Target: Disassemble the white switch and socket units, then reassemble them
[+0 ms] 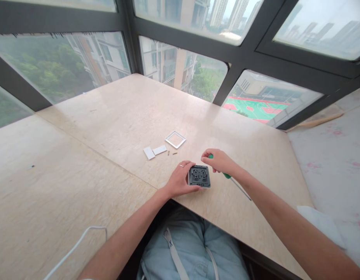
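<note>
Near the counter's front edge lies a wall switch body, square and dark grey, with two mechanisms in its face. My left hand grips it from the left side, thumb along the near edge and fingers at the far edge. Just to its right, my right hand is closed around the green handle of a screwdriver, whose metal shaft points back toward my right forearm. Beyond the switch body are a white square frame, two white rocker plates and two small screws.
The beige stone counter runs up to dark window frames on the far sides. A white cable crosses the near left. A white sheet-like item lies by the patterned wall at right.
</note>
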`<move>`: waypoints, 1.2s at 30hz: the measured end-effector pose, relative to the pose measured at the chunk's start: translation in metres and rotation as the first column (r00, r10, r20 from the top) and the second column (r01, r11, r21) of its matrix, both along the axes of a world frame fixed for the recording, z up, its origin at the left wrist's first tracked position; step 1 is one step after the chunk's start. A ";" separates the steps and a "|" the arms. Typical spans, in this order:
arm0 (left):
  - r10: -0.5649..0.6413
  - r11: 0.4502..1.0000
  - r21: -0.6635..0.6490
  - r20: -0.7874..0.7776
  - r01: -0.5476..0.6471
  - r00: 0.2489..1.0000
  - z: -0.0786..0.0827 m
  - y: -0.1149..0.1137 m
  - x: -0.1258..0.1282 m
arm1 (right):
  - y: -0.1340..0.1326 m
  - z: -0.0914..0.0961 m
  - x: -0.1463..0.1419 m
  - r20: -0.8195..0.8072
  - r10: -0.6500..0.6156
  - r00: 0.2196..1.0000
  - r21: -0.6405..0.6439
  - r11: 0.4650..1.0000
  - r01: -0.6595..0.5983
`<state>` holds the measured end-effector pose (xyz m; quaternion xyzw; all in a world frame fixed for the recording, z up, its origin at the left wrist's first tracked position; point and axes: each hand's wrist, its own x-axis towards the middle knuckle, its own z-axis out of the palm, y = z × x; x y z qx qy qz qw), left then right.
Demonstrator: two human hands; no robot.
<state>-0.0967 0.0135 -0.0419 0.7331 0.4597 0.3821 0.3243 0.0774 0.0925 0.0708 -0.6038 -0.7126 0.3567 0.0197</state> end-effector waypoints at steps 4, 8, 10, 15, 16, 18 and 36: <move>0.006 1.000 -0.007 0.030 -0.006 1.000 -0.001 0.000 -0.001 | -0.029 -0.015 0.043 -0.020 -0.070 0.997 -0.025 0.997 0.070; 0.006 1.000 -0.014 0.078 -0.005 0.997 -0.005 0.001 -0.002 | -0.056 -0.034 0.063 -0.146 -0.132 0.980 -0.096 0.988 0.118; -0.003 1.000 -0.026 0.107 0.005 0.994 -0.006 0.002 -0.003 | -0.065 -0.043 0.065 -0.208 -0.132 0.969 -0.098 0.989 0.114; -0.010 0.998 -0.060 0.119 0.017 0.993 -0.006 0.001 -0.004 | -0.068 -0.060 0.063 -0.278 -0.118 0.953 -0.049 0.993 0.109; -0.008 0.998 -0.063 0.110 0.015 0.994 -0.006 0.001 -0.004 | -0.068 -0.062 0.064 -0.284 -0.119 0.951 -0.052 0.993 0.109; -0.003 0.998 -0.059 0.078 0.007 0.997 -0.007 0.001 -0.004 | -0.069 -0.063 0.066 -0.298 -0.131 0.946 -0.091 0.990 0.108; -0.125 0.980 -0.164 -0.061 0.113 0.990 0.026 0.013 -0.017 | -0.077 -0.071 0.073 -0.561 -0.209 0.801 -0.200 0.973 0.114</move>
